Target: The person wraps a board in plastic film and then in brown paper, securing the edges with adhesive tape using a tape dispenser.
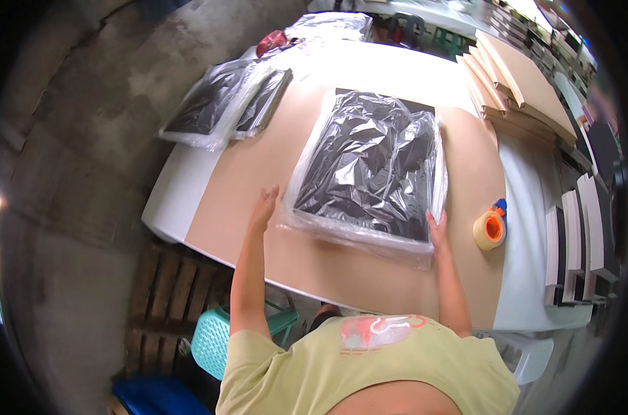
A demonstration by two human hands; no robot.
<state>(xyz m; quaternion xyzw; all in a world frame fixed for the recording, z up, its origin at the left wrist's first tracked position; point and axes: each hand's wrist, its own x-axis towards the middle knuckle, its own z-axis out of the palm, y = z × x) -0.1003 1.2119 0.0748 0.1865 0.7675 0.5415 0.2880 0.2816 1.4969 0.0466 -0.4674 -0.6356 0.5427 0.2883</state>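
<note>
A flat black panel wrapped in clear plastic [359, 166] lies on a brown paper sheet [234, 173] in front of me. The plastic is wrinkled and shiny, and it reaches past the panel's near and left edges. My right hand [437, 234] is at the near right corner, its thumb over the edge and its fingers along the side, gripping the wrapped panel. Off the panel's left side, my left hand [264, 207] is over the paper with its fingers apart and nothing in it.
More plastic-wrapped black panels [210, 104] lie at the table's left edge. To the right are a tape roll with an orange core [490, 229], stacked brown cardboard packages [514, 86] and upright white-and-black boards [576, 235]. A green stool [213, 339] and wooden pallet [165, 290] stand below left.
</note>
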